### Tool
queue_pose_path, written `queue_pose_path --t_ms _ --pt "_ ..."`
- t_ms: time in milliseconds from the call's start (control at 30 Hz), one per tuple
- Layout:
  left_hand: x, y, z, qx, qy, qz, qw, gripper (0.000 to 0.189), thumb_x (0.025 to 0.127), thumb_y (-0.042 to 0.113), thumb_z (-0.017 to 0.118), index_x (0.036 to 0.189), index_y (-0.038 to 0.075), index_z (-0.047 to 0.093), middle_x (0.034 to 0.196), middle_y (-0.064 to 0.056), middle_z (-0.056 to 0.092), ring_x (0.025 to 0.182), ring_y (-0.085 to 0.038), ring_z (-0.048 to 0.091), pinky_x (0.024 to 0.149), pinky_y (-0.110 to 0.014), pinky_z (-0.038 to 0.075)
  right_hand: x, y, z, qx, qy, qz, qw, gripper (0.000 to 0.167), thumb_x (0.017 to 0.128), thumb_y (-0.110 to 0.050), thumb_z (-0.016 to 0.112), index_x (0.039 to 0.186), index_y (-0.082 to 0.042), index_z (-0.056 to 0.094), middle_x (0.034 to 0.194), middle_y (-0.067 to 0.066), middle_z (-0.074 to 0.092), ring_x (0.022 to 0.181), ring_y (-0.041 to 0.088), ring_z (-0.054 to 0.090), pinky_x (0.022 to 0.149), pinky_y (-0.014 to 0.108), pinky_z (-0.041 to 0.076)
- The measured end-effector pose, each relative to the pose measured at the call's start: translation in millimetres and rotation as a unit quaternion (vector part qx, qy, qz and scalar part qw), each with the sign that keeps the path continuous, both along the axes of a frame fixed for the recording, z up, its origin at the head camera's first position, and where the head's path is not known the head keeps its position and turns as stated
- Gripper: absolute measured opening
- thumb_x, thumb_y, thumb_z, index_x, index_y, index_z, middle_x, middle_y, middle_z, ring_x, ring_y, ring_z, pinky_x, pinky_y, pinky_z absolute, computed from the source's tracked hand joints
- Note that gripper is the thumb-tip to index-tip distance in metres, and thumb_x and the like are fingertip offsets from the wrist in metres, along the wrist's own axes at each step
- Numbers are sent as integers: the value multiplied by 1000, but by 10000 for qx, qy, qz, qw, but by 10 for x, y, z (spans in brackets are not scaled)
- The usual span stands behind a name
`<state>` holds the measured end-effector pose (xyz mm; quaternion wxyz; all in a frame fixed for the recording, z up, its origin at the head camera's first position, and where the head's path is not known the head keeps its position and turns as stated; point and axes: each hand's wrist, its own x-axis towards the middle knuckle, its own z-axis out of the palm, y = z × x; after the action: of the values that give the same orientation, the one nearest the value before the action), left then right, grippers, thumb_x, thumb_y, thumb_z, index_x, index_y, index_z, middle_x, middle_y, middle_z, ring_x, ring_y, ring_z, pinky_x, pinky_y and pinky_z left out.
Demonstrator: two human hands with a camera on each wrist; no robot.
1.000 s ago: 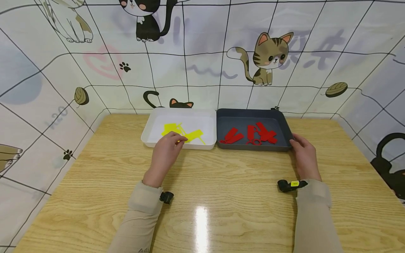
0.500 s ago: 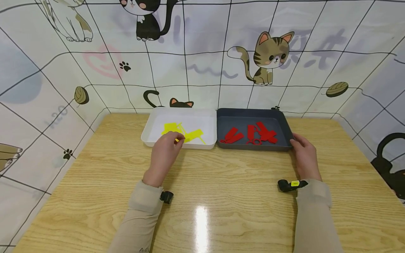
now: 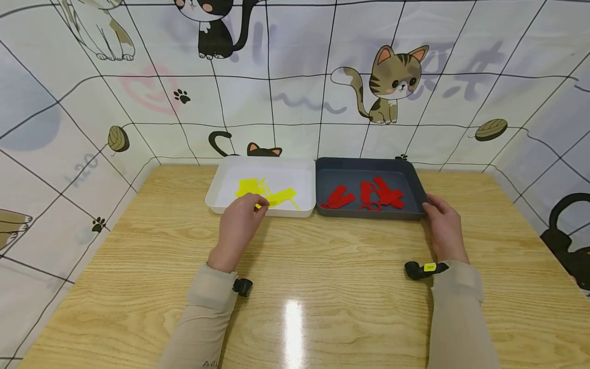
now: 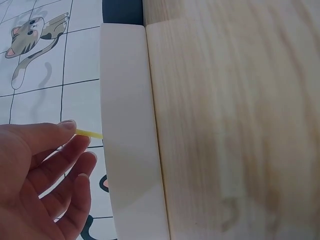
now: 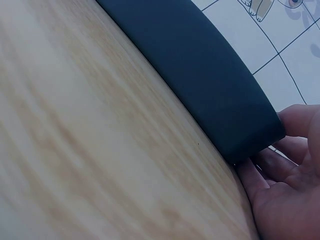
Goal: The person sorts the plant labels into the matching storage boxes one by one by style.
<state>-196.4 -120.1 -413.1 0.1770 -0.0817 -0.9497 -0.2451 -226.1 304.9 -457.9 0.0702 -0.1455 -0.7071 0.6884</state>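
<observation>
My left hand [image 3: 243, 218] is over the near side of the white tray [image 3: 216, 192]. Its thumb and index finger pinch a thin yellow piece [image 4: 89, 133], seen edge-on in the left wrist view; its full shape is hidden. Flat yellow pieces [image 3: 283, 197] lie in the white tray, partly behind that hand. At the right end of the dark grey tray [image 3: 341, 169], my right hand [image 3: 444, 228] holds the near corner, fingers and thumb against its wall in the right wrist view. Several flat red pieces [image 3: 387, 195], some with rings, lie inside the dark tray.
Both trays stand side by side at the back of the wooden table [image 3: 341, 287]. Behind them rises a white cloth wall [image 3: 295, 102] printed with cats and grid lines. Wrist cameras [image 3: 243, 287] sit on both wrists.
My left hand has drawn back very slightly to the left over the white tray. My right hand and both trays stay in place.
</observation>
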Motion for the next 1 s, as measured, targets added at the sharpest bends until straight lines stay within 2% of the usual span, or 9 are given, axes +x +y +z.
queue_pose_path --t_ms 267,1000 --pt "4 -1 -6 5 -175 20 9998 8 83 19 64 87 14 68 82 2 63 66 -11 55 53 -25 44 6 -13 4 -32 48 -18 10000 49 91 -27 50 136 -11 38 141 6 30 124 12 33 100 20 27" --pt "5 0 -8 32 -352 -12 9994 8 83 22 63 86 17 68 80 4 62 66 -10 54 53 -24 43 -6 -14 1 -26 36 -84 10000 49 91 -27 49 136 -10 39 141 7 31 124 12 34 99 19 28"
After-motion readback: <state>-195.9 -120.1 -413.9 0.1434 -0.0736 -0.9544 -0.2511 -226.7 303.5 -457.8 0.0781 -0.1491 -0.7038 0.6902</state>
